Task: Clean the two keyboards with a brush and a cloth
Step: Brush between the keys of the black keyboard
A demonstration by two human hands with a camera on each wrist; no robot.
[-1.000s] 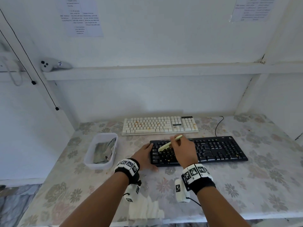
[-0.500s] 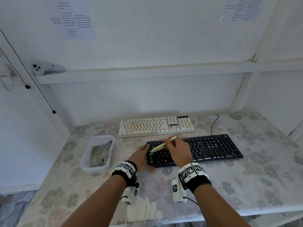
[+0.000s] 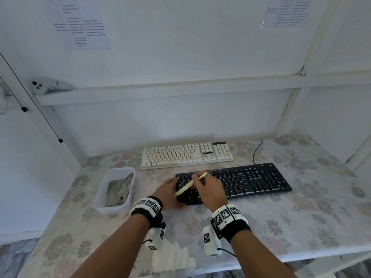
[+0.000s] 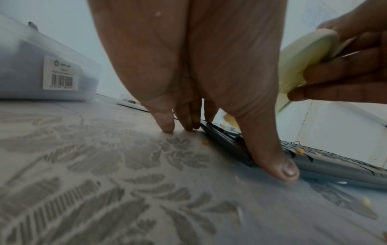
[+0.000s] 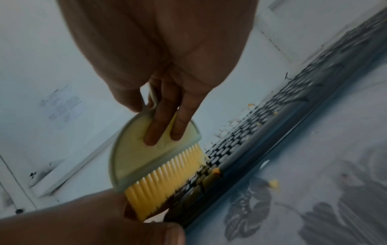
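The black keyboard [image 3: 241, 183] lies in front of me, with a stained white keyboard [image 3: 186, 155] behind it. My right hand [image 3: 208, 189] grips a pale green brush [image 3: 190, 183]; its yellow bristles [image 5: 165, 182] press on the keys at the black keyboard's [image 5: 261, 132] left end. My left hand [image 3: 168, 191] rests with straight fingers on the table against that keyboard's left edge, its thumb [image 4: 278, 165] at the front corner. A grey cloth [image 3: 118, 189] lies crumpled in a clear plastic tub [image 3: 102, 205] to the left.
Yellow crumbs [image 5: 273, 183] lie on the black keys and on the flowered tablecloth [image 3: 301, 217] beside them. A white ridged pad [image 3: 172, 259] sits at the table's front edge. The black keyboard's cable [image 3: 256, 151] curls back to the wall. A controller [image 3: 48, 87] rests on the shelf.
The brush has swept a little to the left and toward me over the black keyboard's left end. My left hand has stayed at the keyboard's edge. The head view has shifted slightly.
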